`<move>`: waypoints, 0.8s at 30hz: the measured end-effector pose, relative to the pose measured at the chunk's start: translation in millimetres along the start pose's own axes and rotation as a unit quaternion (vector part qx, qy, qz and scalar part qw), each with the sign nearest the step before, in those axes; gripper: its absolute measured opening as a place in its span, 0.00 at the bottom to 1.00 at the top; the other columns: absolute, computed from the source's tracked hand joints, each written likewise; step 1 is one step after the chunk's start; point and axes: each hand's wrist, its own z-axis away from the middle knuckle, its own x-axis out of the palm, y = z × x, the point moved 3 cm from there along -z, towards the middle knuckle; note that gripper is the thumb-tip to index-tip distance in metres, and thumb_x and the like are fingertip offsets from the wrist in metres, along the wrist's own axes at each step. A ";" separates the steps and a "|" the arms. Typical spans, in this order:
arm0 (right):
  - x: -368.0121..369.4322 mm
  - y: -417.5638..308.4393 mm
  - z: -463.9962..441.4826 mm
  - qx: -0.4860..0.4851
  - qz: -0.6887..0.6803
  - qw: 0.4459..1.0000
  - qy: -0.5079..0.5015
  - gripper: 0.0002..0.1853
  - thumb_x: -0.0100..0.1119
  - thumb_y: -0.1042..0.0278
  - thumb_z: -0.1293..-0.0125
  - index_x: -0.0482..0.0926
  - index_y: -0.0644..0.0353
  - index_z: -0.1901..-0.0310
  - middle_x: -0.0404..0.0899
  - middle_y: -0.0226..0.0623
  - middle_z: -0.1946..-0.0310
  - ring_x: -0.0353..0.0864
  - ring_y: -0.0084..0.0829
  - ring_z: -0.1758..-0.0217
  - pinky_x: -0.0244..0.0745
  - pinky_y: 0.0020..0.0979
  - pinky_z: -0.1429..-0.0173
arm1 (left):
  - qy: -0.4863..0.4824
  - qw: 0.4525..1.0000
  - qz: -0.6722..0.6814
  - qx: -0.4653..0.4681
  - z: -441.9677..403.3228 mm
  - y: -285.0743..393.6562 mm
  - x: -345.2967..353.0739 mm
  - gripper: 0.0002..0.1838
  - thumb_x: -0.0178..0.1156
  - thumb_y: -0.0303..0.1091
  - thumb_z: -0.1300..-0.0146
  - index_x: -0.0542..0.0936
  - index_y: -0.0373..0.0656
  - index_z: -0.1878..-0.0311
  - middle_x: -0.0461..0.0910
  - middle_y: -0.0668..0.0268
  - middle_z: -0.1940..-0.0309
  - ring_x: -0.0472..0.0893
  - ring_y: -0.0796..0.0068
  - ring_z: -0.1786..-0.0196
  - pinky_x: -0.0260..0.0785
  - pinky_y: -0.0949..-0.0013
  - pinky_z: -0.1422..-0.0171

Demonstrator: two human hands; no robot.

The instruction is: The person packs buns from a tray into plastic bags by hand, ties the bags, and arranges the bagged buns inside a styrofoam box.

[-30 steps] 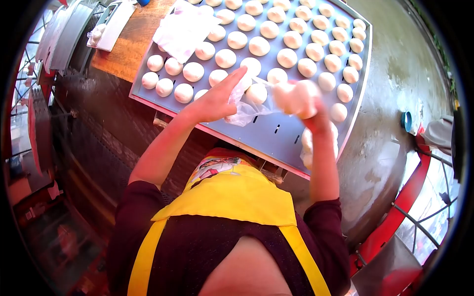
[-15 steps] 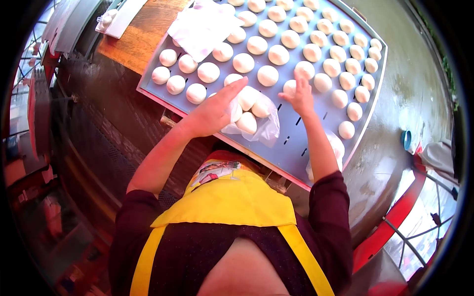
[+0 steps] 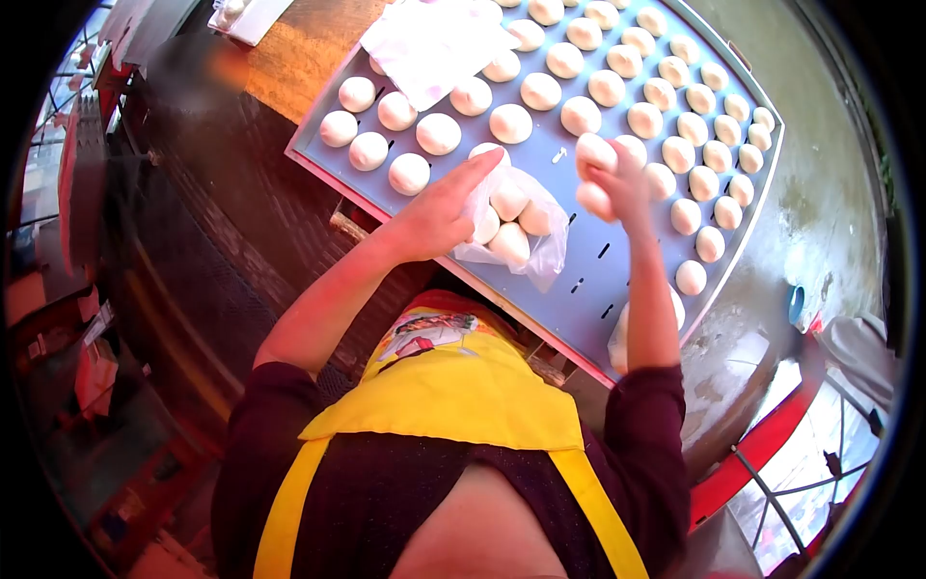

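White buns (image 3: 510, 124) stand in rows beyond and to the right of the right hand (image 3: 627, 193), on a blue-grey tray (image 3: 579, 323), while several sit in a clear bag (image 3: 552, 261) just right of the left hand (image 3: 432, 220). The right hand is closed around two buns, one above the other at its left side, with the bag below and to their left. The left hand lies at the bag's near-left edge, forefinger stretched out and thumb low; how its other fingers grip the film cannot be told. Handling the pair well probably calls for a light, rounded hold, since buns like these look soft and could dent if squeezed together. The bag's mouth is best kept spread by the left hand, so the right can lower its pair in without catching the film, and let go low rather than drop them. The bare tray below the right hand gives the bag room to lie flat; a second filled bag (image 3: 619, 345) lies partly hidden by the right forearm.
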 end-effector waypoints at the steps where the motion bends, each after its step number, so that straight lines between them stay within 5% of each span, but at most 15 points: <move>1: -5.4 -28.0 30.8 0.063 -0.171 0.981 -0.063 0.28 0.69 0.62 0.46 0.76 0.57 0.43 0.81 0.36 0.50 0.81 0.36 0.49 0.76 0.37 0.47 | -0.004 1.000 0.013 -0.007 0.2 0.6 3.1 0.40 0.47 0.18 0.46 0.55 0.38 0.26 0.57 0.55 0.27 0.58 0.65 0.26 0.65 0.68 0.33; 3: 22.6 -51.1 58.5 -0.028 -0.176 0.958 -0.223 0.27 0.69 0.62 0.45 0.76 0.63 0.44 0.80 0.37 0.53 0.81 0.29 0.53 0.75 0.30 0.46 | -0.004 0.999 0.040 -0.004 -2.8 -0.8 15.1 0.39 0.46 0.17 0.45 0.55 0.38 0.26 0.57 0.56 0.27 0.60 0.67 0.28 0.68 0.70 0.38; 6: 87.7 -29.1 49.7 0.094 -0.123 0.961 -0.230 0.28 0.68 0.58 0.44 0.76 0.63 0.43 0.81 0.38 0.56 0.80 0.29 0.57 0.74 0.31 0.51 | -0.037 0.996 0.056 -0.053 0.8 22.7 21.9 0.37 0.45 0.17 0.44 0.56 0.37 0.27 0.59 0.54 0.28 0.62 0.65 0.29 0.68 0.69 0.38; 8: 103.2 0.9 34.0 0.226 -0.125 0.948 -0.186 0.30 0.66 0.53 0.42 0.75 0.67 0.43 0.82 0.43 0.56 0.79 0.35 0.54 0.71 0.39 0.51 | -0.004 0.995 -0.080 0.059 9.4 17.2 22.4 0.34 0.45 0.18 0.41 0.58 0.36 0.28 0.64 0.50 0.32 0.68 0.57 0.32 0.66 0.63 0.35; 11: 93.2 3.1 61.1 0.026 0.038 0.992 -0.122 0.31 0.64 0.53 0.40 0.73 0.71 0.43 0.82 0.48 0.55 0.80 0.42 0.55 0.72 0.41 0.50 | 0.074 0.973 -0.209 0.058 28.0 -13.5 6.6 0.32 0.46 0.18 0.41 0.60 0.33 0.30 0.66 0.46 0.35 0.69 0.52 0.34 0.63 0.60 0.32; 12: 88.4 2.2 73.6 -0.076 0.177 0.972 -0.133 0.30 0.62 0.54 0.37 0.72 0.71 0.42 0.81 0.50 0.54 0.80 0.47 0.51 0.72 0.41 0.47 | 0.164 0.968 -0.191 0.007 35.8 -16.5 1.1 0.22 0.49 0.19 0.43 0.74 0.34 0.43 0.77 0.48 0.48 0.77 0.51 0.43 0.68 0.59 0.40; 15: 56.9 -23.0 93.1 0.023 0.111 0.974 -0.198 0.24 0.62 0.57 0.36 0.76 0.70 0.47 0.82 0.48 0.55 0.82 0.43 0.51 0.76 0.38 0.49 | 0.003 0.947 -0.256 -0.194 51.4 -29.2 -5.0 0.09 0.51 0.20 0.45 0.79 0.35 0.64 0.82 0.53 0.67 0.82 0.52 0.59 0.73 0.60 0.53; 16: 43.1 -36.8 86.5 0.059 -0.023 0.969 -0.240 0.20 0.61 0.59 0.36 0.79 0.69 0.52 0.83 0.45 0.57 0.83 0.39 0.53 0.78 0.35 0.52 | 0.041 0.984 -0.125 -0.121 55.9 -15.7 0.5 0.05 0.52 0.21 0.46 0.75 0.36 0.75 0.78 0.60 0.80 0.80 0.62 0.73 0.72 0.64 0.66; 18: 14.9 -72.3 61.7 0.130 -0.203 0.936 -0.257 0.14 0.58 0.63 0.33 0.83 0.67 0.62 0.84 0.38 0.63 0.84 0.27 0.61 0.80 0.26 0.63 | -0.021 0.976 0.146 -0.162 60.2 16.8 13.1 0.05 0.50 0.20 0.45 0.74 0.38 0.73 0.78 0.66 0.78 0.78 0.78 0.74 0.69 0.74 0.70; 20: 25.0 -78.0 13.5 0.051 -0.085 0.986 -0.132 0.15 0.60 0.61 0.34 0.82 0.66 0.58 0.83 0.35 0.64 0.83 0.25 0.62 0.77 0.25 0.64 | -0.054 0.944 0.271 -0.178 58.5 24.1 28.7 0.05 0.49 0.19 0.45 0.74 0.39 0.72 0.78 0.69 0.77 0.77 0.82 0.73 0.68 0.77 0.70; 22: 77.2 -56.8 -28.6 -0.152 0.087 0.976 -0.130 0.23 0.66 0.57 0.39 0.78 0.63 0.47 0.82 0.45 0.52 0.79 0.41 0.47 0.74 0.37 0.45 | -0.096 0.912 0.350 -0.190 58.7 21.4 42.5 0.05 0.49 0.19 0.45 0.73 0.40 0.71 0.78 0.69 0.77 0.76 0.82 0.73 0.67 0.79 0.70; 24: 136.8 -28.2 -55.6 -0.116 0.265 0.936 -0.201 0.37 0.70 0.42 0.48 0.74 0.53 0.38 0.71 0.57 0.41 0.70 0.53 0.36 0.65 0.42 0.33 | -0.129 0.920 0.329 -0.170 60.9 25.8 47.7 0.05 0.48 0.19 0.44 0.72 0.39 0.71 0.77 0.69 0.77 0.76 0.82 0.73 0.68 0.78 0.69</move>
